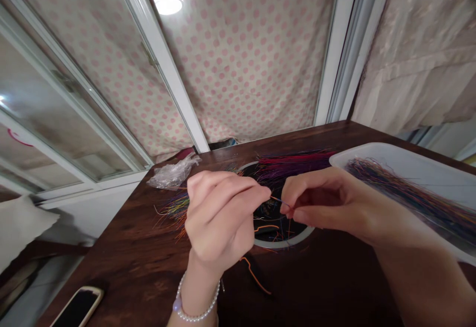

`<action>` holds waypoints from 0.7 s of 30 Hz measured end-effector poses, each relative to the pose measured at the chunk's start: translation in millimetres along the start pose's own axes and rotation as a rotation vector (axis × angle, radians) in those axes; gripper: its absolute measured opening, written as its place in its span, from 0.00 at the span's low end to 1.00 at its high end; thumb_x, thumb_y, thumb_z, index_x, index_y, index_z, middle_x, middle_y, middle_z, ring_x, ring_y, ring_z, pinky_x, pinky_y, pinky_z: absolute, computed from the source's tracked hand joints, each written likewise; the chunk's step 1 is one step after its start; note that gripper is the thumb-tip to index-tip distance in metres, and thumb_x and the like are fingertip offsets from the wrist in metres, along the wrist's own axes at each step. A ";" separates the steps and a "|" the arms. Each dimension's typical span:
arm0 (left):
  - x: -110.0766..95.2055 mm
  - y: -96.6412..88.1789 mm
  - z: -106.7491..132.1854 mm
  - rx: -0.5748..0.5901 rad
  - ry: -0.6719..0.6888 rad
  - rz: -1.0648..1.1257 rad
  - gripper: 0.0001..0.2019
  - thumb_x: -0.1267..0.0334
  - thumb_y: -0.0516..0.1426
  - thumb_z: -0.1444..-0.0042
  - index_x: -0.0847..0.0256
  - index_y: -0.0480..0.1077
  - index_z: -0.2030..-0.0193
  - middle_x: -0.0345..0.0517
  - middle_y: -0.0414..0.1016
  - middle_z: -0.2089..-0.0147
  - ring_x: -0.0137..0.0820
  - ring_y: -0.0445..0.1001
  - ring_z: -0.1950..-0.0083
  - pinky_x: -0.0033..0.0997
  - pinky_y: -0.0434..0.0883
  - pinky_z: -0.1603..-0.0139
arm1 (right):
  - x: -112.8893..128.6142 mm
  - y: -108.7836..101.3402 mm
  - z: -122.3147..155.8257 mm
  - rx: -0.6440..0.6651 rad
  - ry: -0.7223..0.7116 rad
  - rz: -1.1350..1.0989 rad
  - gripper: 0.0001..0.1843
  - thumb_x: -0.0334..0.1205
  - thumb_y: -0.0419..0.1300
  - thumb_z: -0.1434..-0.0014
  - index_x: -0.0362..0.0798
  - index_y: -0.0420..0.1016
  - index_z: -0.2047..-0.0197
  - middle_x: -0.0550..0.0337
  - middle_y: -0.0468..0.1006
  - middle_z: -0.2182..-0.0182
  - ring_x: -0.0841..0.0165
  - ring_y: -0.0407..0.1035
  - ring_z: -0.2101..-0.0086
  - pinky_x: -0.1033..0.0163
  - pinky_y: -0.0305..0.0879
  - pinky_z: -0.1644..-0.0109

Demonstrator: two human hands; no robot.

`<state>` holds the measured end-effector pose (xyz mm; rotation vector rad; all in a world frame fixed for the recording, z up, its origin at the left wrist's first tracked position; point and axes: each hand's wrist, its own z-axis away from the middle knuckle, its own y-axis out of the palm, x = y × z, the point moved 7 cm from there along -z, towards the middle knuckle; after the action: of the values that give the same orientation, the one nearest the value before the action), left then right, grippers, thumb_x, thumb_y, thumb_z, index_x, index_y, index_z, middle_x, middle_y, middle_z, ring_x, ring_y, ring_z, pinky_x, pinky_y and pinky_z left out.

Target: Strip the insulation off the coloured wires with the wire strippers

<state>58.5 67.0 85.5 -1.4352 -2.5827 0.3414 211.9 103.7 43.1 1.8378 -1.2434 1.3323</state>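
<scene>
A thin wire (279, 201), orange toward one end and bluish toward the other, stretches across the short gap between my hands. My left hand (225, 213), wearing a beaded bracelet (197, 317), is closed, and its thumb and finger pinch one end. Thumb and fingertips of my right hand (334, 200) press together on the other end. Below both hands lies a round dark dish with a pale rim (303, 237), with loose wire bits in it. An orange wire (256, 276) lies on the table near my left wrist. My left palm and curled fingers are hidden.
A red and purple wire bundle (293, 165) lies across the dish's far side. Another coloured bundle (174, 208) sticks out left of my left hand. At right, a white tray (366, 151) holds many wires (405, 188). A crumpled plastic bag (174, 172) and a phone (78, 308) lie left.
</scene>
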 end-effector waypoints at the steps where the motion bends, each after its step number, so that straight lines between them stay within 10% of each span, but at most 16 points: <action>1: 0.4 0.2 -0.3 0.008 -0.005 0.007 0.10 0.77 0.58 0.45 0.56 0.75 0.64 0.38 0.82 0.68 0.32 0.77 0.67 0.37 0.70 0.59 | 1.0 1.2 0.4 0.015 -0.015 0.010 0.06 0.43 0.68 0.43 0.50 0.82 0.68 0.60 0.80 0.73 0.72 0.70 0.72 0.69 0.68 0.71; 15: 5.2 15.3 -7.8 0.292 -0.165 0.339 0.14 0.79 0.52 0.41 0.57 0.73 0.67 0.40 0.79 0.69 0.30 0.74 0.67 0.38 0.70 0.62 | 8.9 30.9 12.8 0.508 0.021 0.199 0.20 0.42 0.51 0.30 0.40 0.81 0.50 0.52 0.81 0.68 0.71 0.72 0.71 0.69 0.69 0.70; 21: 5.6 14.0 -6.3 0.320 -0.186 0.357 0.12 0.79 0.54 0.41 0.58 0.73 0.67 0.40 0.78 0.69 0.30 0.73 0.67 0.37 0.70 0.62 | 7.3 27.0 7.7 0.306 -0.008 0.328 0.13 0.38 0.57 0.34 0.46 0.84 0.58 0.58 0.82 0.72 0.70 0.73 0.72 0.68 0.69 0.69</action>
<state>68.6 79.6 87.9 -1.8009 -2.2493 0.9298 191.5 83.3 44.9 1.8965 -1.4576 1.7788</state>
